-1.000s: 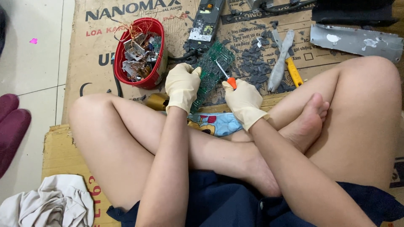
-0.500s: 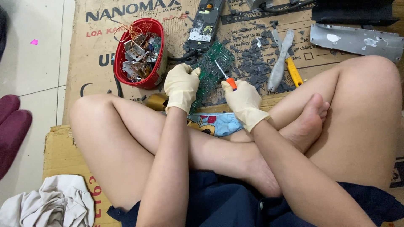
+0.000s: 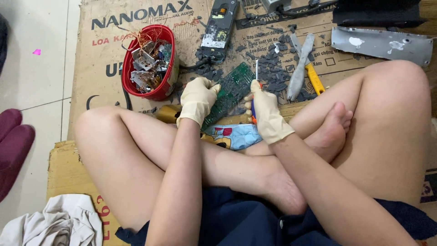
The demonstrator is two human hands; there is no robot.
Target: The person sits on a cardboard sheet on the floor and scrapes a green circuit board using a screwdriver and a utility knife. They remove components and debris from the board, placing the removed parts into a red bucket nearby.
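Note:
I sit cross-legged on flattened cardboard (image 3: 104, 50). My gloved left hand (image 3: 196, 99) grips the left edge of a green circuit board (image 3: 232, 89), which is tilted up from the floor. My gloved right hand (image 3: 265, 109) holds a screwdriver (image 3: 256, 79) with an orange-and-blue handle, its shaft pointing up and away beside the board's right edge. Dark grey scraps (image 3: 275, 73) lie scattered just beyond the board.
A red bowl (image 3: 168, 81) of wire and parts stands at the left. Pliers with a yellow handle (image 3: 306, 68), a grey metal plate (image 3: 382, 43), a black device (image 3: 219, 23), a gold cylinder (image 3: 167, 114), a patterned cloth (image 3: 239, 135), white rags (image 3: 59, 223) and a maroon slipper (image 3: 13, 146) lie around.
My right hand has turned the screwdriver from slanting over the board to standing upright at its right edge. The left hand has tipped the board up more.

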